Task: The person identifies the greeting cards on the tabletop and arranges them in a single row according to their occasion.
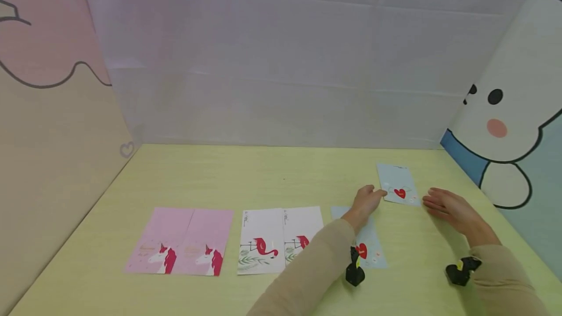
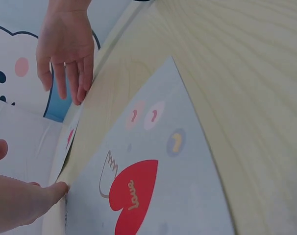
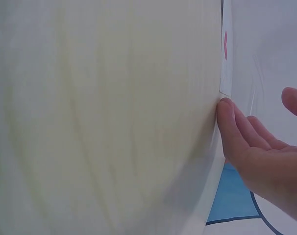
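A pale blue card with a red heart (image 1: 395, 179) lies at the back right of the table, between the two hands. My left hand (image 1: 366, 203) is at its left edge, fingertips at or touching the border; in the left wrist view the thumb stands apart from the fingers (image 2: 40, 198). Beyond the card's right edge, my right hand (image 1: 452, 208) rests on its side with fingers extended, palm facing the card. Seen from the right wrist, those fingers (image 3: 236, 127) end close by the card (image 3: 226, 58). A second heart card (image 2: 153, 147) lies partly under my left forearm.
Left of the second heart card, two white flamingo cards (image 1: 261, 243) lie side by side, the right one partly covered by my sleeve. Two pink unicorn cards (image 1: 180, 240) lie further left. A pale wall (image 1: 272, 72) closes off the back, with printed panels (image 1: 518, 91) at the sides.
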A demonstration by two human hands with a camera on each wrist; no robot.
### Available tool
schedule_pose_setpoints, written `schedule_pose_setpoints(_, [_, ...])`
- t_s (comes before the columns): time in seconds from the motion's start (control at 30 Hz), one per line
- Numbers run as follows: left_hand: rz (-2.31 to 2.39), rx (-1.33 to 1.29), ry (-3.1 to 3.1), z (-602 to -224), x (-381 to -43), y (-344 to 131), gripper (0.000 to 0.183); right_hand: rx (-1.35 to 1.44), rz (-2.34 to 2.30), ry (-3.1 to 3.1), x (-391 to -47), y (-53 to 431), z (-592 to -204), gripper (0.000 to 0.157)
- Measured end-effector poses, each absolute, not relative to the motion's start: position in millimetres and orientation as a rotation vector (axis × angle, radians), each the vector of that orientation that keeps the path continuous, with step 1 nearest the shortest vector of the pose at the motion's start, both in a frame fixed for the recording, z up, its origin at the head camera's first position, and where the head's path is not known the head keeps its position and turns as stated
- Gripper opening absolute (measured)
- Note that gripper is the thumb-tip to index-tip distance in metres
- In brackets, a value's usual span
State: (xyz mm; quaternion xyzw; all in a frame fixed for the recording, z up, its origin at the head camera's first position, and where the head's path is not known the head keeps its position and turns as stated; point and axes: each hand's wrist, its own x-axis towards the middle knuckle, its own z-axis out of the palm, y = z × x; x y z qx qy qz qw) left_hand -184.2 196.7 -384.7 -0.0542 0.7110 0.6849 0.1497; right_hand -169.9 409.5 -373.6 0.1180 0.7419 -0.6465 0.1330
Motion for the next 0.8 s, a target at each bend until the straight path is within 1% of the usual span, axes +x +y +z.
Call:
schedule_pose_setpoints(0.2, [1.938, -0.154, 2.056, -383.9, -185.0, 197.1, 0.047, 0.321, -1.844, 2.176, -170.8, 407.7, -372.7, 0.072])
schedule_pose_setpoints(0.43, [1.896, -0.122, 2.043, -384.1, -186.3, 198.1, 0.049, 0.275, -1.816, 2.182, -170.7, 401.0, -370.0, 0.058])
schedule_pose_setpoints(0.6, [1.872, -0.115, 2.078, -383.9, -185.7, 198.5, 0.048, 0.278, -1.852, 2.160, -170.1, 396.5, -370.0, 0.057])
schedule_pose_setpoints(0.8, [1.887, -0.119, 2.255, -386.2, -189.2, 193.2, 0.041, 0.300, -1.872, 2.156, -170.1, 395.3, -370.6, 0.058])
